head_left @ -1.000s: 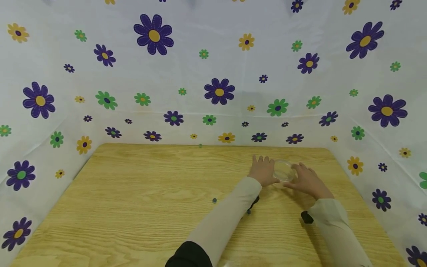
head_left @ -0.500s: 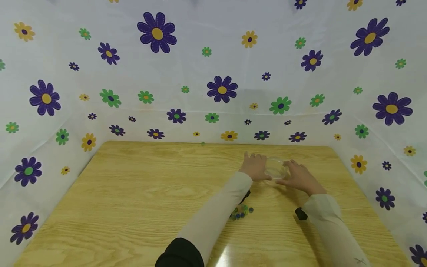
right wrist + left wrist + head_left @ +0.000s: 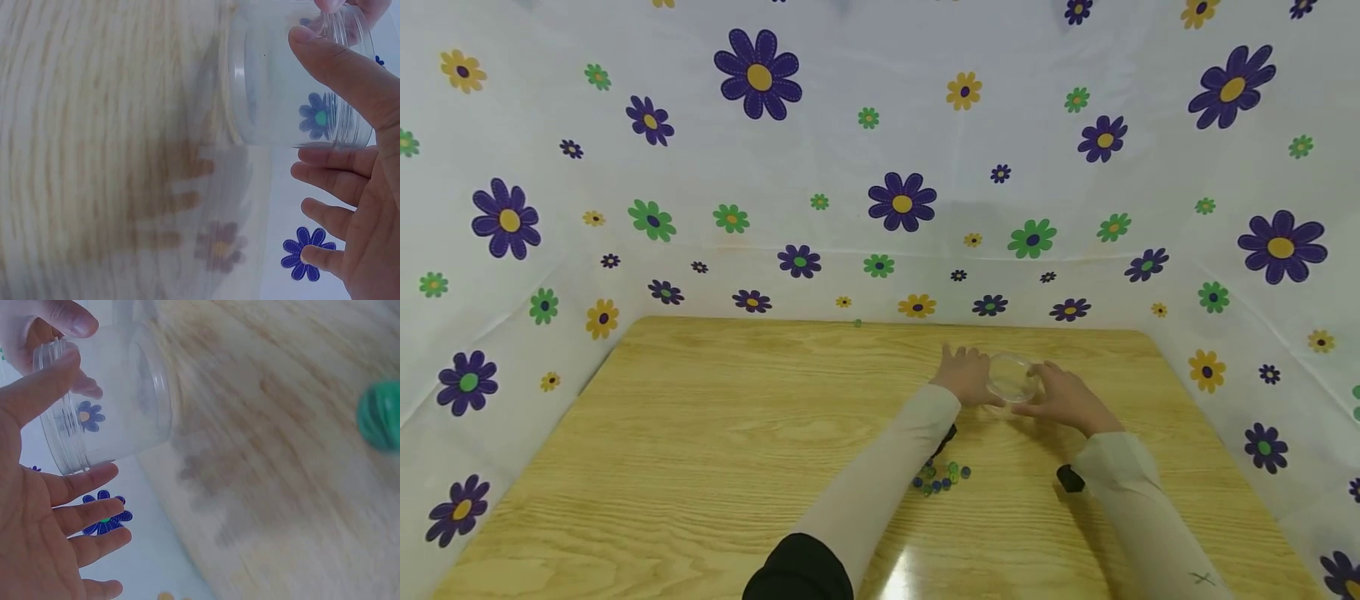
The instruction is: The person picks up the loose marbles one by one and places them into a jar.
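Observation:
A clear, lidless jar (image 3: 1012, 379) with a threaded rim stands toward the back right, between both hands. My left hand (image 3: 966, 377) grips its left side near the rim, thumb and index finger round it, the other fingers spread in the left wrist view. From the right, my right hand (image 3: 1066, 398) holds the same jar, thumb on the near side and fingers on the far side. In the right wrist view the jar's base (image 3: 239, 81) is close over the tabletop. Several blue and green marbles (image 3: 953, 472) lie beside my left forearm, which hides part of the group.
The wood-grain table (image 3: 715, 450) is walled on the back and sides by a white flowered cloth (image 3: 820, 150). One small green marble (image 3: 857, 322) sits at the table's back edge. A green marble (image 3: 381, 415) shows large in the left wrist view.
Both hands have moved left with the jar. The left forearm has shifted left too, uncovering the marble group on its right and covering a marble seen earlier on its left.

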`<state>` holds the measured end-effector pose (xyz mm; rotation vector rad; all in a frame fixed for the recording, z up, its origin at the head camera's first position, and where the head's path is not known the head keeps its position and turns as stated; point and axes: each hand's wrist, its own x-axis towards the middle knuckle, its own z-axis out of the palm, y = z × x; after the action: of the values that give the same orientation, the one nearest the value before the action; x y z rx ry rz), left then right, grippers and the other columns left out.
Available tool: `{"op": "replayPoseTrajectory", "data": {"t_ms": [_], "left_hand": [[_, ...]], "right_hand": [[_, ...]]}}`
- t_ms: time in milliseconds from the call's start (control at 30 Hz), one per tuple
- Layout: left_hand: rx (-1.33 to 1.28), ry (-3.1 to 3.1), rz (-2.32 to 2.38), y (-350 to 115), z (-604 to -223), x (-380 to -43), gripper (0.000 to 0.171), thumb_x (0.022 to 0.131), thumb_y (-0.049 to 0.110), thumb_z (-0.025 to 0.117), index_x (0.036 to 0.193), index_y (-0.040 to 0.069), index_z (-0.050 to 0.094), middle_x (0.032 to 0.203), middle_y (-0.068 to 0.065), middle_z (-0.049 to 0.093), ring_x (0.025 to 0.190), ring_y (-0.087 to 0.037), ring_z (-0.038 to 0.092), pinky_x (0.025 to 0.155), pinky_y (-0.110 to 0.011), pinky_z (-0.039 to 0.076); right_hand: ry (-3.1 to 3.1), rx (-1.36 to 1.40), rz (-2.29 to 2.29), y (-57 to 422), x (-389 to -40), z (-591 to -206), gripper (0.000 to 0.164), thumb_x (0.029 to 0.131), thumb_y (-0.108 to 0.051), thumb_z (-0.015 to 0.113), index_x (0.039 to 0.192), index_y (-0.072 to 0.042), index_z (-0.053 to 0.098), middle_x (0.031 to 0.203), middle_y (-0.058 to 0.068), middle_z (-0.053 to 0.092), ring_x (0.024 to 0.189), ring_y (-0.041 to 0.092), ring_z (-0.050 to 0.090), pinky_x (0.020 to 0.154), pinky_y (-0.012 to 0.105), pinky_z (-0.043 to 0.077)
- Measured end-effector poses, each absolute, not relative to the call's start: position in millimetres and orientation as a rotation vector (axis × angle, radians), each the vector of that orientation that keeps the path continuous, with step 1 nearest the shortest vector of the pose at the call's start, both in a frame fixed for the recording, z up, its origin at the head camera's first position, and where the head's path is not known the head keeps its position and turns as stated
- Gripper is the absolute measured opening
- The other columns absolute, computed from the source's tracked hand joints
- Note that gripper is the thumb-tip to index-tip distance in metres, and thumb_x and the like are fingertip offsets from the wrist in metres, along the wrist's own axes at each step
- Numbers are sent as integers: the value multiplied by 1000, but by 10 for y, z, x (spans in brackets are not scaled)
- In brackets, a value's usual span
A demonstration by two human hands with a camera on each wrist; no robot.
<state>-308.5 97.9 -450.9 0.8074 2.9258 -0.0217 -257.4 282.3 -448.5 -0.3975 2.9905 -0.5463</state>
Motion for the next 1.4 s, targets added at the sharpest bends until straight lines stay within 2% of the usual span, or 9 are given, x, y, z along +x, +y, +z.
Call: {"op": "replayPoseTrajectory", "data": {"t_ms": [200,400,800,1033,1400], "left_hand": [[810,2907,6,758,-4311,-3016,80,77,67,60,136,14,49,142,-5,47,135,-26,39,116,-54,20],[812,2885,31,520,-4316,-3051,81,78,67,59,137,12,49,146,-8,43,139,-29,34,117,-56,17],[800,2892,102,63,-4264,-2991,81,78,65,60,134,8,51,147,-10,41,140,-31,32,117,-56,13],[786,2922,133,-182,-4300,-2912,78,78,65,61,130,7,54,146,-10,42,140,-30,32,117,-58,12],[760,2974,117,-449,-4355,-2863,80,78,67,59,132,7,53,146,-11,42,139,-31,33,117,-58,11]], "right_hand": [[2983,-471,-573,2642,-2573,-4387,79,78,-52,70,128,6,50,128,29,52,109,45,56,92,58,46],[2973,-532,-536,2458,-2619,-4355,79,78,-49,70,130,7,49,133,32,48,114,48,53,97,59,43],[2961,-648,-489,2103,-2690,-4290,78,76,-52,71,129,3,52,131,25,53,116,42,54,102,59,38],[2929,-716,-437,1908,-2750,-4331,76,78,-52,70,129,2,52,133,23,53,128,41,45,110,59,28],[2880,-775,-390,1680,-2773,-4321,77,81,-54,65,132,1,50,135,19,53,136,40,34,113,58,24]]}}
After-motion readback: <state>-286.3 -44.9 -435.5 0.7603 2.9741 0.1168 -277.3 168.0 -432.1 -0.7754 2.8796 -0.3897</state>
